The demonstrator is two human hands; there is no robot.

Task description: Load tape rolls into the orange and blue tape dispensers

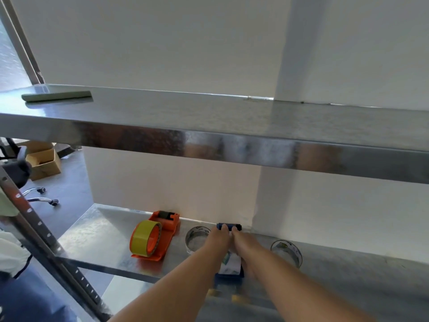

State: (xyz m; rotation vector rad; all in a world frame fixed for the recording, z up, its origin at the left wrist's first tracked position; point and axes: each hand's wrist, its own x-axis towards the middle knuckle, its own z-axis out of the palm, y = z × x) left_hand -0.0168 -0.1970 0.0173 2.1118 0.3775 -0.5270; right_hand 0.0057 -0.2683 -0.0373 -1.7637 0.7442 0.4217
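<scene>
An orange tape dispenser [162,231] lies on the lower metal shelf [97,240] with a yellow tape roll [145,238] seated in it. To its right lies a blue tape dispenser [228,274], mostly hidden by my arms, with a white printed roll [231,263] between them. My left hand [219,235] and my right hand [241,240] both rest on the blue dispenser, fingertips at its far roller end [235,227]. Two clear tape rolls lie loose on the shelf: one [196,238] left of my hands, one [287,252] to the right.
An upper metal shelf [209,126] juts out overhead, with a flat green object [55,96] on its left end. A perforated shelf upright [53,252] slants at the left. Beyond it are an office chair base [41,196] and a cardboard box [44,165] on the floor.
</scene>
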